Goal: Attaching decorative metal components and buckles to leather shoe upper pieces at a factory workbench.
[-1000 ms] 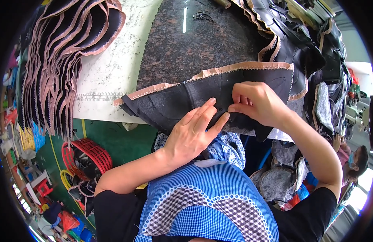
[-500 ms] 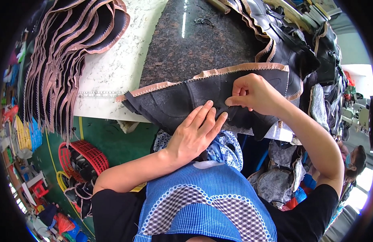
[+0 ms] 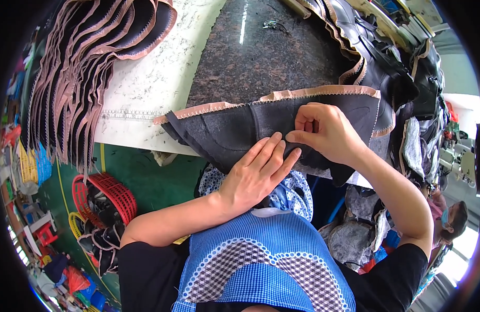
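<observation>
A black leather-like piece lies across the near edge of the table, with a tan strip zigzag-stitched along its far edge. My left hand rests flat on its near part, fingers stretched out and slightly apart. Over the middle of the piece, close to the left fingertips, my right hand is closed in a pinch, thumb against curled fingers. Whatever sits between those fingertips is too small or hidden to make out. Part of the piece hangs over the edge below the right hand.
A dark stone slab lies on the white tabletop. Similar tan-edged pieces are stacked at left; more black pieces pile up at right. A red basket stands on the green floor. Another person is at far right.
My right hand has shifted a little left and nearer to me over the piece, still pinched. My left hand stays on the piece. The whole view has shifted slightly.
</observation>
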### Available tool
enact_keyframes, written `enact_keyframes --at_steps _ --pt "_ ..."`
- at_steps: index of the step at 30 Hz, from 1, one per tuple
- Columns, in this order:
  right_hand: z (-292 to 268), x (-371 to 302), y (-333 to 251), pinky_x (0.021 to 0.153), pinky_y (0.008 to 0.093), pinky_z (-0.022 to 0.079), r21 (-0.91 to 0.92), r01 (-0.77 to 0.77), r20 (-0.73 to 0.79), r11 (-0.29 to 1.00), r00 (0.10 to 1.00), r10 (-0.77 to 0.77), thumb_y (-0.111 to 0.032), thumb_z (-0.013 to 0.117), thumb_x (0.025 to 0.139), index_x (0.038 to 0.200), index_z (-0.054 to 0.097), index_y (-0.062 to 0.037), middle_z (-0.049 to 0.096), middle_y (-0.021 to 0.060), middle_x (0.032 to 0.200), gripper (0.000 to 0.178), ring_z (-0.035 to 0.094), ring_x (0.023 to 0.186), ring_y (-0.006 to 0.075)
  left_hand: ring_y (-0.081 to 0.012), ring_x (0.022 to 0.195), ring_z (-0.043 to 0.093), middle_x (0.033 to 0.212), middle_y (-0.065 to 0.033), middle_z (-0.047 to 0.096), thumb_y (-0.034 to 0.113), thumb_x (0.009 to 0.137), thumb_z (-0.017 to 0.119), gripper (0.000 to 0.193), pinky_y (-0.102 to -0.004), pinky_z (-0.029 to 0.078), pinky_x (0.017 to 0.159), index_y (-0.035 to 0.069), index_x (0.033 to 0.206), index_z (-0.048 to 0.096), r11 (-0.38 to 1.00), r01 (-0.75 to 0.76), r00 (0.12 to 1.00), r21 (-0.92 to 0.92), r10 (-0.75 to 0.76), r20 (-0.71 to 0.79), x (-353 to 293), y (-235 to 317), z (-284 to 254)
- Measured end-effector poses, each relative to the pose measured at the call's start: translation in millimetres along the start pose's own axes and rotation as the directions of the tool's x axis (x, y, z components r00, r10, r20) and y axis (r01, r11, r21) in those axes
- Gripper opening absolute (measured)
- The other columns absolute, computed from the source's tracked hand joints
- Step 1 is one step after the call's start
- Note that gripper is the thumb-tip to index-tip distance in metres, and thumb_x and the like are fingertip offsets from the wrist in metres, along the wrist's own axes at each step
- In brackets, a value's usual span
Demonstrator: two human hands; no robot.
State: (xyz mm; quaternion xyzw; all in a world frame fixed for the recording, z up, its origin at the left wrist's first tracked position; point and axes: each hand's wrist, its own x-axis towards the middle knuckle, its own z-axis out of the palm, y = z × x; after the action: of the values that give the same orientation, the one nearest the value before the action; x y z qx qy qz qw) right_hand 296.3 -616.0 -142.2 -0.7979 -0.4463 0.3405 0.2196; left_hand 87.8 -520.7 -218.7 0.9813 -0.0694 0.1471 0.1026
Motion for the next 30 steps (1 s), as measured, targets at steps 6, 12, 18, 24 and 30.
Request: enact_keyframes --at_steps 6,12,18,24,30 --pt "-10 21 -8 0.063 0.0367 0.053 -0.155 -0.145 0.132 0.977 0.977 0.166 -0.032 0.084 0.075 0.076 0.070 -0.0040 0.069 0.0080 0.071 0.031 0.070 0.071 0.0219 -0.0330 0.140 0.045 0.137 -0.0164 0.046 0.024 0.090 0.069 0.069 -0.0473 0.040 0.117 0.015 0.154 0.045 0.999 -0.006 1.000 0.036 0.005 0.027 2 -6 -5" --pt "-22 26 -12 0.067 0.0374 0.055 -0.221 -0.148 0.258 0.964 0.944 0.204 -0.038 0.085 0.077 0.074 0.073 -0.0027 0.072 0.0104 0.074 0.038 0.072 0.074 0.0251 -0.0311 0.137 0.046 0.136 -0.0161 0.050 0.024 0.089 0.066 0.070 -0.0454 0.034 0.121 0.013 0.154 0.044 0.982 0.021 1.000 -0.187 -0.018 0.018 7 -9 -3" --pt "-7 11 4 0.063 0.0471 0.049 -0.252 0.207 0.141 0.945 0.974 -0.175 -0.035 0.082 0.082 0.081 0.056 -0.0085 0.062 0.0138 0.073 0.037 0.065 0.078 0.0391 -0.0283 0.118 0.061 0.116 -0.0111 0.062 0.029 0.078 0.081 0.049 -0.0417 0.050 0.101 0.010 0.121 0.067 0.961 -0.045 0.990 -0.272 0.007 -0.139 10 -36 -10" --pt "-29 -6 -2 0.059 0.0243 0.046 0.447 -0.138 0.182 0.884 0.981 0.061 -0.022 0.073 0.096 0.087 0.062 -0.0048 0.061 -0.0008 0.073 0.022 0.058 0.067 0.0072 -0.0297 0.102 0.062 0.114 -0.0136 0.060 0.020 0.074 0.078 0.041 -0.0374 0.055 0.087 -0.001 0.108 0.068 0.907 -0.113 0.987 -0.405 0.054 -0.154 25 -58 -21" --pt "-120 -62 64 0.051 0.0215 0.024 0.379 0.301 -0.643 0.875 0.766 0.015 -0.025 0.059 0.106 0.093 0.059 -0.0085 0.044 -0.0062 0.070 0.020 0.035 0.058 0.0029 -0.0333 0.049 0.063 0.056 -0.0153 0.060 0.015 0.089 0.060 0.017 -0.0518 0.052 0.053 0.006 0.075 0.062 0.965 0.045 0.995 -0.257 -0.066 -0.073 88 -88 -81"
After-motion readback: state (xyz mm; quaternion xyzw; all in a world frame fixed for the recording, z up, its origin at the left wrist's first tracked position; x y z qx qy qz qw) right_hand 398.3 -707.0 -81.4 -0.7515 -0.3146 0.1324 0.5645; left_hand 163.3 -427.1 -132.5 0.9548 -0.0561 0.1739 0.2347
